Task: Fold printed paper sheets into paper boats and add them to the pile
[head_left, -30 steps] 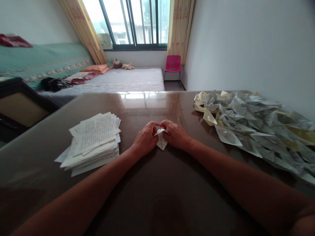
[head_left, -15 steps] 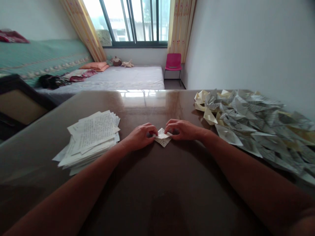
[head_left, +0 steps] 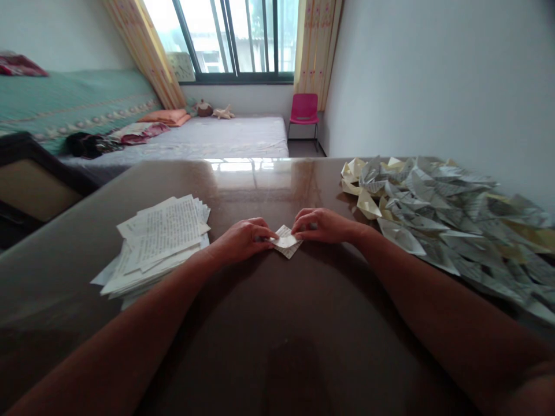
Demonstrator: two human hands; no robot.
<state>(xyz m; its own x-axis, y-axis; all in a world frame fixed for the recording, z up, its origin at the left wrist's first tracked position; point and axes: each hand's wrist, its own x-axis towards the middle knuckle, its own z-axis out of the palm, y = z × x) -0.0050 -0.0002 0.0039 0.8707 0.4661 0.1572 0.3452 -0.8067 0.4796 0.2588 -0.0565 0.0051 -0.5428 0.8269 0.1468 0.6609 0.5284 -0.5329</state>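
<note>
A small folded paper (head_left: 287,242), diamond-shaped and printed with text, lies on the brown tabletop (head_left: 277,312) in front of me. A pale band of folded paper runs across its middle. My left hand (head_left: 249,238) pinches its left corner between thumb and fingers. At the opposite corner my right hand (head_left: 318,225) pinches the paper with thumb and fingertips. To the left of my left hand is a stack of printed sheets (head_left: 160,240). Beyond my right forearm lies a large heap of folded paper boats (head_left: 433,202), grey-white and cream.
A dark-framed chair (head_left: 41,179) stands at the table's left edge. Past the far edge are a bed (head_left: 243,133) with pillows (head_left: 167,117) and a pink chair (head_left: 304,110). A white wall (head_left: 425,86) rises along the right side.
The folded paper's middle band looks flatter and more opened out. My fingers have shifted slightly at both corners; the paper stays in nearly the same place.
</note>
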